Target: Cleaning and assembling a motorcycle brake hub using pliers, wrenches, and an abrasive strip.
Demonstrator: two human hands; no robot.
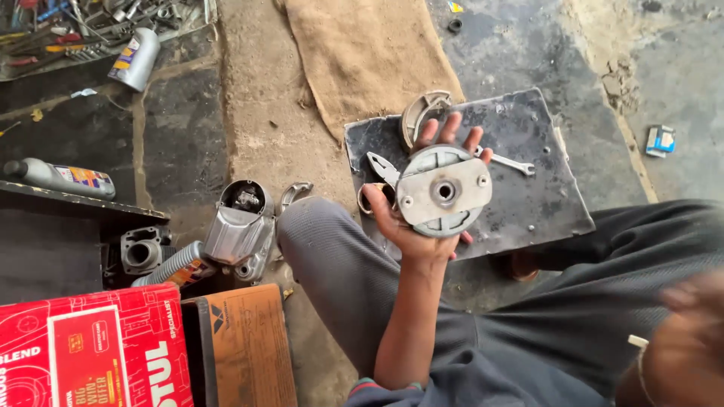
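The left hand (411, 226) holds a round grey metal brake plate (443, 191) flat on its open palm, fingers spread behind the disc and fingertips showing past its far rim, thumb hooked over the near-left edge. The plate faces up toward the camera, its centre hole and a square raised boss on top, so its axis points up out of the palm. It hangs above a dark metal sheet (543, 196) lying on the stone floor (256, 113), with pliers (383, 167) just left of it and a spanner (513, 162) just right, both on the sheet.

The right hand (690, 339) is a blur at the near right edge, well apart from the plate; whether it is open or closed cannot be told. The plate lies far and left of it, so the left hand alone carries it. A curved brake shoe (422, 111) rests at the sheet's far edge.
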